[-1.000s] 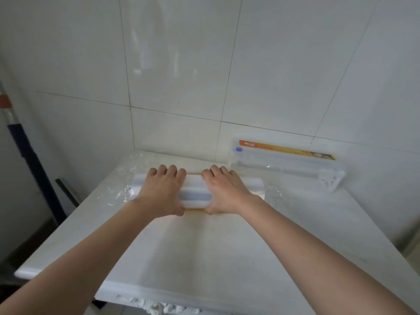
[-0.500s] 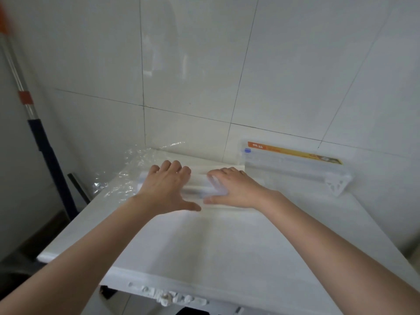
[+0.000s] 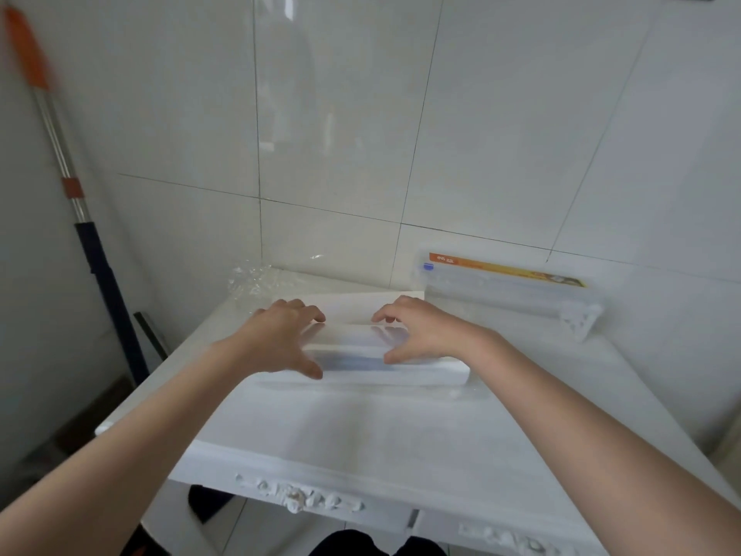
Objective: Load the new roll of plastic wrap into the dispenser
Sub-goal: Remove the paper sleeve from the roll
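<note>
Gripping the white dispenser from both sides, the two hands work on it where it lies lengthwise on the white table; the left hand has its fingers curled over the far edge and its thumb pressed at the near face, and the right hand mirrors it, fingertips hooked at the top seam and thumb low on the front; that paired hold looks chosen to steady the long body while the lid, which stands raised behind the fingers, is worked on its hinge; whether it is being opened or shut cannot be told from this view alone. No roll can be made out inside the dispenser; the hands and the pale plastic hide the trough, so whether the roll is seated cannot be told. Just beyond the right hand, along the foot of the tiled wall, lies a long clear box with an orange label, parked out of the working space yet within reach; it may be the packaging the new wrap came in, though that is a guess. At the back left corner of the table sits crumpled clear film, pushed aside, probably discarded wrapping. A mop handle leans at the far left, well apart from the work.
</note>
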